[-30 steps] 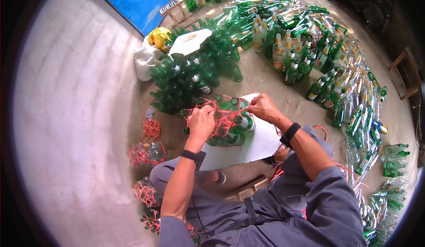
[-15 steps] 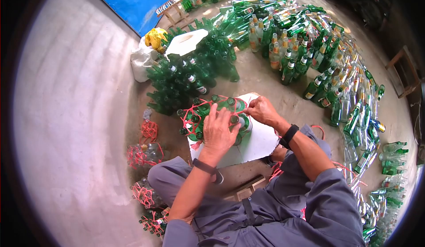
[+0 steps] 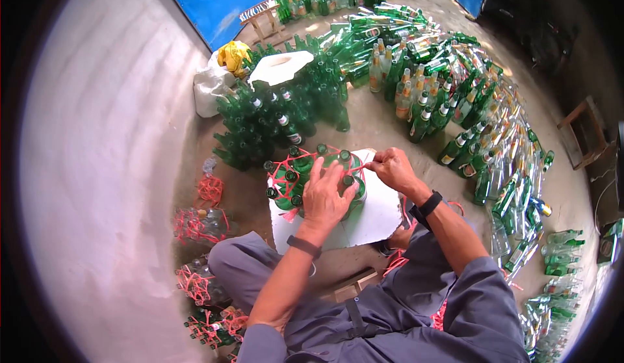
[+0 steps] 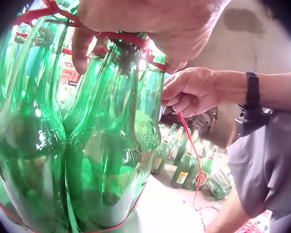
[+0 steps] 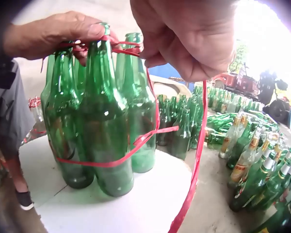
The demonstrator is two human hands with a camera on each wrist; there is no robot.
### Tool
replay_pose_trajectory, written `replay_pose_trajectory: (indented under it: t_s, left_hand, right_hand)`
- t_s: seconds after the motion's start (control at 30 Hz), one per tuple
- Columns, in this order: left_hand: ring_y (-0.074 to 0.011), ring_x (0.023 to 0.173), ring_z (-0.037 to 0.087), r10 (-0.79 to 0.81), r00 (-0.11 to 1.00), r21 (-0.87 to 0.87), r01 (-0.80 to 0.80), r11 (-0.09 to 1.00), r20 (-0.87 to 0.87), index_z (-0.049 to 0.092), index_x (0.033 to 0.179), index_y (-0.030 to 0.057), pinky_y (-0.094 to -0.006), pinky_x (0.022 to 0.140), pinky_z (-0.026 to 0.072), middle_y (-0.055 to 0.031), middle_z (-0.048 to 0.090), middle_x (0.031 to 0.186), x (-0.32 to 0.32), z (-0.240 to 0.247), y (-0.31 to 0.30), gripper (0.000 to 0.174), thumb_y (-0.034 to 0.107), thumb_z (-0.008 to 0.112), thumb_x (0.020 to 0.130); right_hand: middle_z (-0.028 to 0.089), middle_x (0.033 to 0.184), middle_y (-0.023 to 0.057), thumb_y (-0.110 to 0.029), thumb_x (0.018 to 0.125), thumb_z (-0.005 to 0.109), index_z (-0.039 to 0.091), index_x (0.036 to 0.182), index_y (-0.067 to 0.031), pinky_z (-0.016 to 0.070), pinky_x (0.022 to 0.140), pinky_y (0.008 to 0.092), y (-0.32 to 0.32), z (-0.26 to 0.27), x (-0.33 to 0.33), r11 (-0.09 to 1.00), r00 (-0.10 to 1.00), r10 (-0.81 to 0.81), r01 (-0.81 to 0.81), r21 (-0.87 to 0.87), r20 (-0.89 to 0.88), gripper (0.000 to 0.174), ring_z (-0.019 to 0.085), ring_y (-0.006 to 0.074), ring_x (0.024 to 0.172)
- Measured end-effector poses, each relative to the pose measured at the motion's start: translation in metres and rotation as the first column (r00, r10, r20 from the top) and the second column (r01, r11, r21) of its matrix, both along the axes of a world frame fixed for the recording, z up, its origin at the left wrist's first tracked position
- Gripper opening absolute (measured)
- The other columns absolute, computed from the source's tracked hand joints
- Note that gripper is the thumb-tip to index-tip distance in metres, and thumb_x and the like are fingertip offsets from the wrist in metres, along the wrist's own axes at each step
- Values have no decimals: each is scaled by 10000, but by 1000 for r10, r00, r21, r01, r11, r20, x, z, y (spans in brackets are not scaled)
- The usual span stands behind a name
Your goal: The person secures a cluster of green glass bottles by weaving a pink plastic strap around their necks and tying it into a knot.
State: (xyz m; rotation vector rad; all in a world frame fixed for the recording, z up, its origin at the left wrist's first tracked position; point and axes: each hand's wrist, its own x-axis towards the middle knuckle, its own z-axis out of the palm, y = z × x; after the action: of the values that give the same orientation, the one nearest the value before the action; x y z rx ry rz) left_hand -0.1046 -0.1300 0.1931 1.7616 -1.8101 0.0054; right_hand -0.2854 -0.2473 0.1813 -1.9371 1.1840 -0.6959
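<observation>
A bundle of green glass bottles (image 5: 104, 111) stands upright on a white board (image 3: 374, 217) in front of me. Red plastic twine (image 5: 196, 160) winds around the necks, and a loop circles the bodies lower down. My left hand (image 3: 323, 200) lies over the bottle tops, its thumb against one neck and its fingers reaching down among the others. Just right of the bundle, my right hand (image 3: 393, 170) pinches the twine in curled fingers. From that hand a loose length hangs down, and a stretch runs to the necks.
Green bottles (image 3: 260, 126) stand packed at the far left under a white slab (image 3: 281, 68). Standing and lying bottles (image 3: 448, 93) spread across the right side. Twine-tied bundles (image 3: 201, 225) sit along the wall (image 3: 110, 168) at left. A wooden frame (image 3: 583, 132) is at far right.
My left hand has let go of the twine on the bundle's left side and moved right onto the necks. The right hand keeps its pinch on the twine, slightly farther from the bottles.
</observation>
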Motion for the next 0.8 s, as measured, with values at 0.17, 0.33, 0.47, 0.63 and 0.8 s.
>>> replay_pose_trajectory:
  t_s: [0.17, 0.33, 0.47, 0.63, 0.8]
  left_hand:
    - [-392, 1425, 423, -26, 999, 8, 26, 1000, 20, 666, 1185, 64, -530, 992, 484, -149, 640, 1354, 5, -10, 2, 487, 432, 732, 873]
    - [-396, 1450, 395, -28, 1000, -20, 28, 999, 8, 646, 1265, 65, -528, 994, 482, -164, 620, 1380, 7, -14, 2, 527, 436, 708, 896]
    - [-407, 1447, 411, -34, 999, -36, 33, 999, -12, 652, 1277, 47, -481, 1096, 442, -188, 656, 1337, 8, -12, 2, 552, 483, 661, 938]
    - [-428, 1436, 413, -71, 997, -52, 69, 996, -36, 671, 1249, 95, -487, 1121, 424, -190, 651, 1340, 10, -10, 4, 475, 460, 650, 948]
    - [-425, 1430, 421, -87, 994, -65, 83, 994, -71, 702, 1175, 93, -469, 1114, 437, -170, 654, 1343, 11, -9, 6, 398, 396, 703, 918]
  right_hand:
    - [581, 652, 241, -210, 856, 761, 717, 825, 12, 458, 544, 445, 1, 7, 0, 972, 998, 35, -44, -231, -45, 228, 537, 407, 551]
    - [591, 612, 206, -189, 853, 734, 630, 646, -61, 472, 556, 501, -12, 28, 4, 827, 962, 96, -220, -518, -255, 265, 613, 426, 626]
    - [592, 598, 183, -189, 860, 725, 625, 638, -80, 466, 538, 493, -18, 38, 7, 781, 921, 115, -315, -539, -372, 267, 616, 417, 613]
    - [621, 658, 209, -224, 831, 783, 699, 718, -12, 494, 581, 470, -17, 18, 3, 946, 957, 70, -153, -284, -282, 254, 617, 415, 636]
    - [599, 664, 233, -251, 863, 769, 729, 789, 3, 477, 576, 454, -12, -4, 5, 971, 957, 109, -160, -177, -271, 267, 581, 396, 582]
